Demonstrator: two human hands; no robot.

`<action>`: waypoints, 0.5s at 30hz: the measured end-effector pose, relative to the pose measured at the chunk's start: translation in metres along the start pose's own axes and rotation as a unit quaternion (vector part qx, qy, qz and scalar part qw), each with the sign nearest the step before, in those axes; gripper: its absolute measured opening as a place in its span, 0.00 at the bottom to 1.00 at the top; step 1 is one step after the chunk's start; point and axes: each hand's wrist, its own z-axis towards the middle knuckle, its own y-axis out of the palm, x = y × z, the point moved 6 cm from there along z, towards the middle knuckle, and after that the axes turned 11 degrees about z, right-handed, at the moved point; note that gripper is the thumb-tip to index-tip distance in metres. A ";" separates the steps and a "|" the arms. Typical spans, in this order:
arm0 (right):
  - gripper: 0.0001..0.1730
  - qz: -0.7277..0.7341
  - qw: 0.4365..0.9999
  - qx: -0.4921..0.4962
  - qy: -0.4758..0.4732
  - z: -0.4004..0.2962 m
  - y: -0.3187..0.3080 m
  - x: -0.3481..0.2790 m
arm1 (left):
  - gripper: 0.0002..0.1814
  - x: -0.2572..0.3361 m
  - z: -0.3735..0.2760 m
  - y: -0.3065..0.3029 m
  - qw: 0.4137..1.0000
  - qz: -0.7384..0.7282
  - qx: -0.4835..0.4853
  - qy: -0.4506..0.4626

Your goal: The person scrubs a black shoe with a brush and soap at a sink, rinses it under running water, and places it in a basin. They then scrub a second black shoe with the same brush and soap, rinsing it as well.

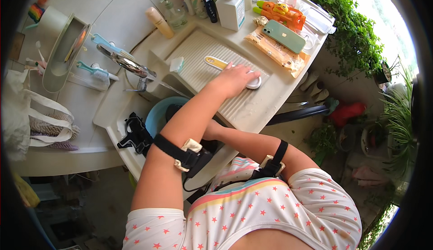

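Note:
My left hand [236, 79] lies over a scrubbing brush [215, 62] with a yellow and white handle, its fingers curled over the white head end. The brush rests on the sink's ribbed washboard [192, 50]. My left forearm crosses above my right hand [211, 130], whose fingers are hidden. That hand is low at the right side of a blue basin [154, 116] in the sink. Something dark [172, 112] is in the basin, mostly covered by my arm. Water runs from the chrome faucet [130, 63] towards the basin. A white and teal piece [177, 64] lies on the washboard's left edge.
Bottles and a white pump dispenser [231, 10] line the back ledge. At right, a green phone [284, 36] lies on an orange wipes pack [275, 52], near an orange toy water gun [282, 13]. A black bracket [136, 135] sits on the sink's left rim. Brushes hang on the left wall.

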 end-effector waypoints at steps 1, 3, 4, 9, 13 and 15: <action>0.31 -0.029 0.999 -0.003 0.031 0.002 0.002 0.008 | 0.23 0.000 -0.012 0.001 1.000 0.001 -0.003 0.007; 0.36 -0.046 0.999 -0.005 0.018 0.004 0.006 0.018 | 0.22 -0.001 -0.037 0.005 1.000 0.000 -0.007 0.019; 0.37 -0.050 0.998 -0.010 0.030 0.003 0.007 0.027 | 0.22 -0.001 -0.049 0.007 1.000 -0.001 -0.008 0.024; 0.41 -0.070 0.997 -0.020 0.037 -0.003 0.011 0.040 | 0.23 0.000 -0.108 0.015 0.999 0.010 0.007 0.034; 0.40 -0.174 0.976 -0.102 0.077 -0.005 0.017 0.022 | 0.29 -0.002 -0.151 0.014 0.996 0.037 0.073 0.023; 0.45 -0.191 0.971 -0.092 0.108 -0.011 0.009 0.010 | 0.30 -0.015 -0.167 0.016 0.995 0.017 0.098 -0.020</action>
